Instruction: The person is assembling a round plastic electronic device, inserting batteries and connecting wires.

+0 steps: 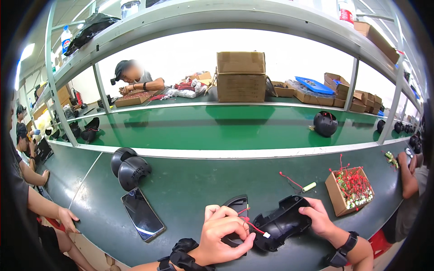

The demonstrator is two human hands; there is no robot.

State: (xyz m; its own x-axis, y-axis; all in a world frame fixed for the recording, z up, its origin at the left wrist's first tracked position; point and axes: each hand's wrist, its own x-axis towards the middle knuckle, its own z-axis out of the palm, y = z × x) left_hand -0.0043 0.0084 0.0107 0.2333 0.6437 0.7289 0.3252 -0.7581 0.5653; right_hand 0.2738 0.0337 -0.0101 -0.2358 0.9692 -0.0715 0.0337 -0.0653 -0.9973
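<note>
With fingers of the left hand [224, 235] bent, thumb and forefinger close together beside a red wire [256, 227]; cannot tell whether clamped on it; with fingers of the right hand [319, 217], gripping a black shell [285, 226] by its right end; just right of the left fingertips, against the shell, ending the wire in a white plug [266, 235]; partly hidden behind the left fingers, a curved black piece [238, 202]; lying beyond the right fingers, 1 pale green cell [309, 187]; standing to their right, 1 cardboard box [333, 201] of cells with red leads; left of the left fingers, 1 phone [143, 214]; farther off beyond it, 2 rounded black shells [134, 173].
</note>
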